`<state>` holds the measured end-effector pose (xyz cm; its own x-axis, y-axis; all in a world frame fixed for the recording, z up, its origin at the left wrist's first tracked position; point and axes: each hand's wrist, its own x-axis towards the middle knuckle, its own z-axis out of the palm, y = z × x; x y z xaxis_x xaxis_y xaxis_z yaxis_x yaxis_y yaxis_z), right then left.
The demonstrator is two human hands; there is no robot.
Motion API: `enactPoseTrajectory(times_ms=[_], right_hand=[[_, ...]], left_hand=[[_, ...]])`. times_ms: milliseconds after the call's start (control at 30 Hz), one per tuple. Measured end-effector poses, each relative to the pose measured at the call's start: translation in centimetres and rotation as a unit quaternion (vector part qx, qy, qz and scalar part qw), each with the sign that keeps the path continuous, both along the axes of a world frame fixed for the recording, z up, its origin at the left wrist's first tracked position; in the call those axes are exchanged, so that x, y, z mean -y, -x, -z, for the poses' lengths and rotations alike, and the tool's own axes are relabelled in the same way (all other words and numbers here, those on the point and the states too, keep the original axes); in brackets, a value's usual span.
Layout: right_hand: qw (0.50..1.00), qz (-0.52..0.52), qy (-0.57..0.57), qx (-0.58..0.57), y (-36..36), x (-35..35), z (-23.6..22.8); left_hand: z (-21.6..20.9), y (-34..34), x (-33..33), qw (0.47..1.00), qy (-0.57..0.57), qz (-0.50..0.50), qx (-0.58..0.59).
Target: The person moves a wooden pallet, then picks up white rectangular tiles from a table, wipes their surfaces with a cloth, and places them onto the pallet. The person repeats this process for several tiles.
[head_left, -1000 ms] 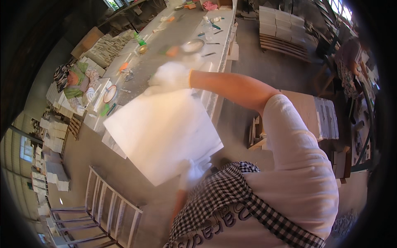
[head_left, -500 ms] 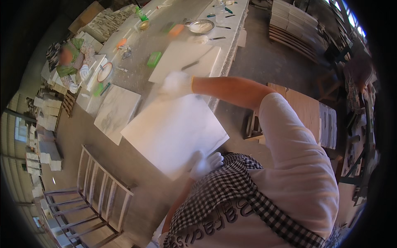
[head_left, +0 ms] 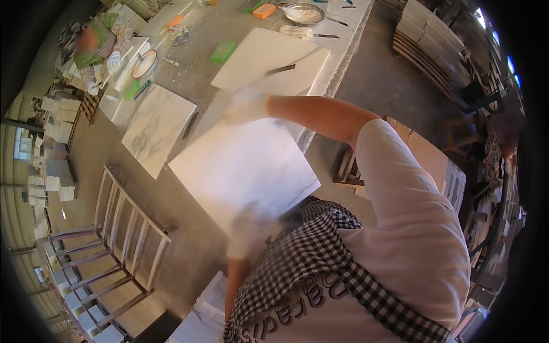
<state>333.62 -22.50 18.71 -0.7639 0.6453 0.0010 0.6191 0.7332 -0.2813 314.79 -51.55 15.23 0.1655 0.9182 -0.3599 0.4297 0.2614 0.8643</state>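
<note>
A pale, grey-veined marble tile (head_left: 246,168) lies in front of my body, its near edge close to the checked apron. My right hand (head_left: 247,107), in a white glove and smeared by motion, is at the tile's far edge. Low on the tile's near corner is my left hand (head_left: 247,222), also gloved and too blurred to show its fingers. Just beyond my right hand, another marble tile (head_left: 269,54) rests on the worktable, with a dark flat blade (head_left: 281,69) on it. A veined tile (head_left: 159,128) extends over the table's edge on the left.
Along the worktable (head_left: 197,63) are a green box (head_left: 223,51), an orange block (head_left: 264,11) and a pan of white paste (head_left: 303,14). A metal rack (head_left: 123,228) stands at left. A co-worker (head_left: 97,48) is at the far left; stacked slabs (head_left: 429,26) stand right.
My left hand has slid leftward to the tile's near corner. My right hand stays near the far edge. The view has shifted, bringing marble pieces into its lower edge.
</note>
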Motion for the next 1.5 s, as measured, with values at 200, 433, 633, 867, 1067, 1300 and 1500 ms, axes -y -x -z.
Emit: enactPoseTrajectory(times_ms=[200, 433, 633, 867, 1067, 1300, 1500], right_hand=[[1.000, -0.004, 0.012, 0.010, 0.1, -0.1, -0.3], [1.000, -0.006, -0.021, 0.019, 0.1, 0.7, -1.9], [0.997, -0.017, -0.061, -0.035, -0.6, -0.3, -2.2], [0.907, 0.212, -0.031, -0.363, -8.1, 2.1, -2.5], [0.828, 0.324, 0.215, -0.404, -11.4, 10.0, 4.4], [0.658, 0.436, 0.444, -0.424, -9.9, 17.3, 7.0], [0.490, 0.433, 0.481, -0.583, -8.5, 19.6, 6.5]], left_hand=[[-2.3, 2.5, -2.4, 0.877, -0.142, -0.448, -0.100], [1.2, 2.3, -4.5, 0.874, -0.030, -0.481, 0.065], [2.5, 2.8, -4.8, 0.857, -0.046, -0.507, 0.077], [1.2, 2.2, -4.7, 0.848, -0.056, -0.519, 0.086], [0.5, 1.9, -4.7, 0.855, -0.032, -0.507, 0.110], [0.6, 1.5, -4.6, 0.835, -0.052, -0.533, 0.125], [0.0, 1.4, -4.1, 0.829, -0.048, -0.543, 0.121]])
